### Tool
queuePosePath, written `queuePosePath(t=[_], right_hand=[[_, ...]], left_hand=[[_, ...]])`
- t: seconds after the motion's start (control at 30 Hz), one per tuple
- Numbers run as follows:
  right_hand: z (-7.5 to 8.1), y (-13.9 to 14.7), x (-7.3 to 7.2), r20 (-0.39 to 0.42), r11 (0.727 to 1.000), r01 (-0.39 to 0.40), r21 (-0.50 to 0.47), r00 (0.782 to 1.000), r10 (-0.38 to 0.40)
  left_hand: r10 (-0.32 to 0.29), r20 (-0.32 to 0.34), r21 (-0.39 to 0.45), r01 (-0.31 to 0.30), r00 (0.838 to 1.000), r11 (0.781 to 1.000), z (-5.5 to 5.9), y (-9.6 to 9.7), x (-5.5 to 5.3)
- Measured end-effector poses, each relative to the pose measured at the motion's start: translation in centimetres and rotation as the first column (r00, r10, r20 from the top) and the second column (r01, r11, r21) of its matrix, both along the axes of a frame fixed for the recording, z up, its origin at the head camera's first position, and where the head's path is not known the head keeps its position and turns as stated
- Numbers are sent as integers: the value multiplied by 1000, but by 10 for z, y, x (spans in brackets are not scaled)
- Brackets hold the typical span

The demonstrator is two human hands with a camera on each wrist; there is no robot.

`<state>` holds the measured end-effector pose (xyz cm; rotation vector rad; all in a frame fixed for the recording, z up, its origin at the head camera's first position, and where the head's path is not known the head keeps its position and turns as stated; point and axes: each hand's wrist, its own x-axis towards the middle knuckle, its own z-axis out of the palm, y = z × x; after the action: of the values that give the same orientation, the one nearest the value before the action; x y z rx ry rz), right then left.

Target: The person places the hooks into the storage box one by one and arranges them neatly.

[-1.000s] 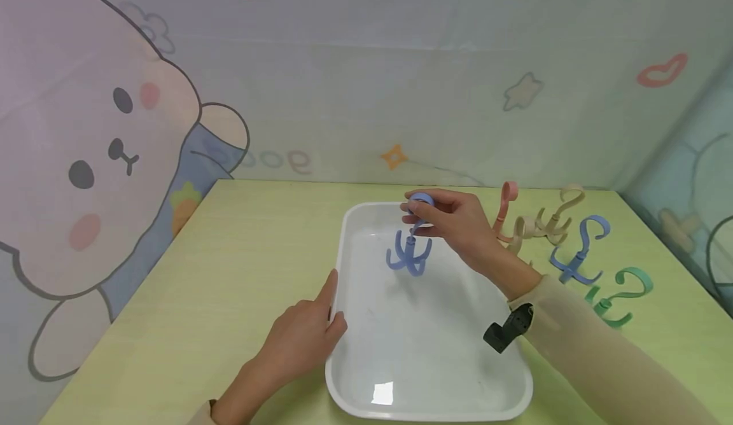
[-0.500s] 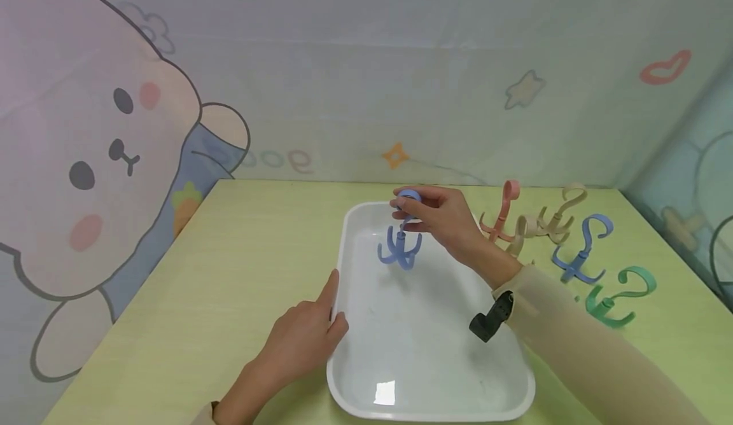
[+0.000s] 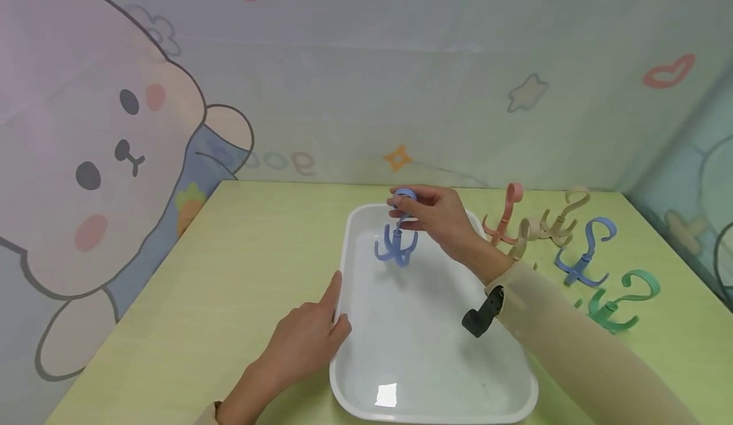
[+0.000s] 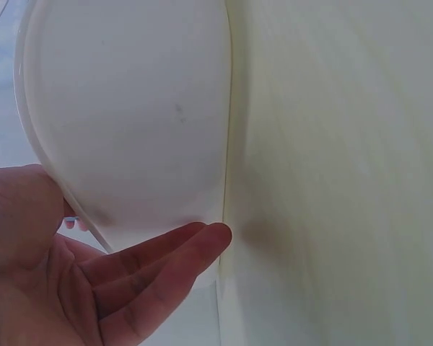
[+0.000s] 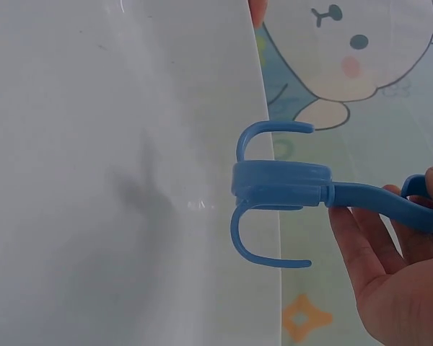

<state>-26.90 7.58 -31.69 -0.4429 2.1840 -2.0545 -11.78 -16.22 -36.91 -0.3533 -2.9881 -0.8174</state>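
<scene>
My right hand (image 3: 443,221) pinches a blue claw hook (image 3: 396,247) by its curled top and holds it above the far part of a white tray (image 3: 435,348). The hook hangs upright with its several prongs curving upward, and its shadow falls on the tray floor. In the right wrist view, the stem of the blue claw hook (image 5: 281,184) runs to my fingertips. My left hand (image 3: 303,336) holds the tray's left side, thumb at the rim. Seen from the left wrist, fingers (image 4: 166,270) lie along the outside of the tray wall (image 4: 130,122).
Right of the tray lie a pink claw hook (image 3: 506,215), a beige one (image 3: 564,218), a second beige one (image 3: 522,237) partly hidden by my arm, a blue one (image 3: 586,253) and a green one (image 3: 613,307). A printed cloth (image 3: 343,81) hangs behind the table.
My right hand has moved a little to the left over the tray, carrying the blue claw hook. The left hand has stayed at the tray's side.
</scene>
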Motion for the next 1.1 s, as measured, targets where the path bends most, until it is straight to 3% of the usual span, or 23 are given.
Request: queuePosePath(t=[0.7, 1.1], right_hand=[[-5, -13, -14, 44, 1000, 6, -4, 999, -6], [-9, -22, -23, 71, 1000, -5, -13, 997, 5]], left_hand=[[-9, -11, 5, 9, 1000, 1000, 1, 0, 1], [-8, 19, 22, 7, 1000, 1000, 2, 0, 1]])
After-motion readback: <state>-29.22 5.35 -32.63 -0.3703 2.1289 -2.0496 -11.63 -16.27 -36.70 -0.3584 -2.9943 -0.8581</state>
